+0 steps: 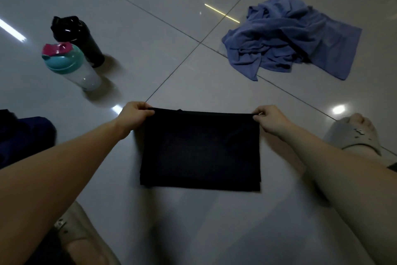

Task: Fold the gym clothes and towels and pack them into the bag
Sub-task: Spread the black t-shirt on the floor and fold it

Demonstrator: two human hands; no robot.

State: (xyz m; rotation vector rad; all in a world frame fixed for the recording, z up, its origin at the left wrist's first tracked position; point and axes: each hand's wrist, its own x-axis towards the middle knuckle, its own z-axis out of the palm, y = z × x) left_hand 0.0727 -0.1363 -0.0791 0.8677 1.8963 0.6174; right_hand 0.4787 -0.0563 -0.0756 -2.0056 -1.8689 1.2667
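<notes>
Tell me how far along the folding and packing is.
The black garment is folded into a rectangle on the floor; left hand and right hand pinch its far corners. The blue towel lies crumpled, unfolded. Nothing visibly packed yet.

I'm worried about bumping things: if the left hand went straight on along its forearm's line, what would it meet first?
Past bare floor, probably the blue towel, though depth is unclear.

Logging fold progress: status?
Left hand and right hand pinch far corners of folded black cloth garment. Crumpled blue towel unfolded, far right. Nothing in the way.
</notes>
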